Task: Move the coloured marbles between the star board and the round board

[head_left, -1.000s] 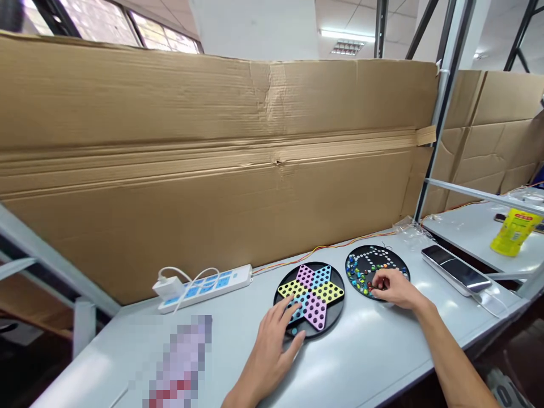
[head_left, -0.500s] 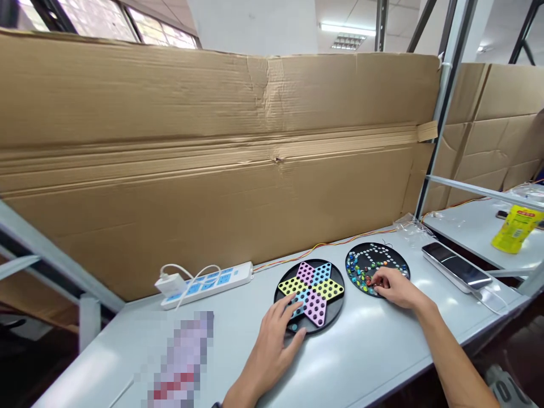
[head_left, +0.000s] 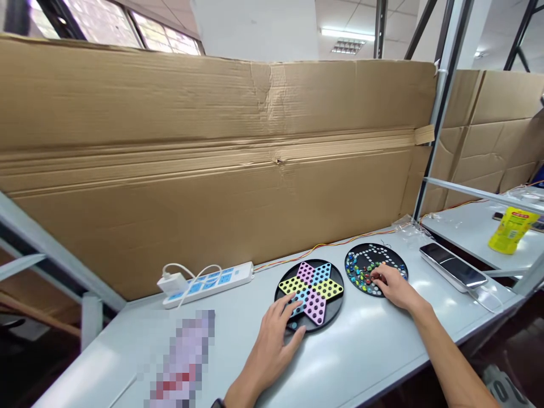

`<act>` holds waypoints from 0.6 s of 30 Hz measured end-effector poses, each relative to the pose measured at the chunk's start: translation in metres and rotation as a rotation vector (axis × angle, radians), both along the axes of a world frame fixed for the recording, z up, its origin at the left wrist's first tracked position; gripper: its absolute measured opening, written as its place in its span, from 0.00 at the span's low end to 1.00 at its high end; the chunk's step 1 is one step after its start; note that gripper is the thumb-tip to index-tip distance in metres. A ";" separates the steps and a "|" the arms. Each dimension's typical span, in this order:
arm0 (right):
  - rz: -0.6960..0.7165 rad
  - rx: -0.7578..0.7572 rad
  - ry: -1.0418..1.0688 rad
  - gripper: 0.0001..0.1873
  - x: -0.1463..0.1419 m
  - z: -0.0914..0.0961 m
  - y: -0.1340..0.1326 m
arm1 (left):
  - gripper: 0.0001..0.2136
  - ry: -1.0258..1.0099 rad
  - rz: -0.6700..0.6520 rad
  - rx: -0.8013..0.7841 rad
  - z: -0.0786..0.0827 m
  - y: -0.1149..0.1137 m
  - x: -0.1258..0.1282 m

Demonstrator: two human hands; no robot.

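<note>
My left hand (head_left: 274,337) lies with spread fingers on the near-left edge of a round black Chinese checkers board (head_left: 315,305). The board's star has pink, blue and yellow points full of holes; my fingers cover part of a blue point. To its right is a round black tray (head_left: 369,255) with white dots and many coloured glass marbles (head_left: 359,276) gathered mostly at its left and near side. My right hand (head_left: 393,286) reaches into this tray, thumb and fingers pinched together among the marbles. Whatever sits between those fingertips is hidden.
A white power strip (head_left: 212,283) with a plugged-in charger stands at the back left. On the right lies a phone (head_left: 453,265) on a white box. Cardboard (head_left: 212,215) walls the back. A yellow pouch (head_left: 512,231) stands farther right, and a blurred-out packet (head_left: 182,351) lies front left.
My right fingers have shifted slightly within the marbles, staying pinched over the tray. My left hand rests on the board as before. The view has tilted and shifted a little.
</note>
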State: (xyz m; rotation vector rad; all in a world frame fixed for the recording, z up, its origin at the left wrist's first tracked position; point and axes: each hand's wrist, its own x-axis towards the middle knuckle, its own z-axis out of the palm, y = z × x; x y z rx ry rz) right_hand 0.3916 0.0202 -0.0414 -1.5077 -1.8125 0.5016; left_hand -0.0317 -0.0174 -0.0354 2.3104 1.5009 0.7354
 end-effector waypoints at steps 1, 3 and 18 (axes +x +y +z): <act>-0.015 0.011 0.022 0.10 0.000 0.002 0.000 | 0.23 -0.001 0.004 0.001 0.000 0.000 0.000; -0.046 0.033 0.076 0.11 -0.004 0.009 0.001 | 0.23 -0.001 0.007 0.004 0.001 0.000 0.001; 0.516 -0.021 0.007 0.06 -0.130 0.036 -0.001 | 0.23 0.006 0.011 0.030 0.003 0.000 0.001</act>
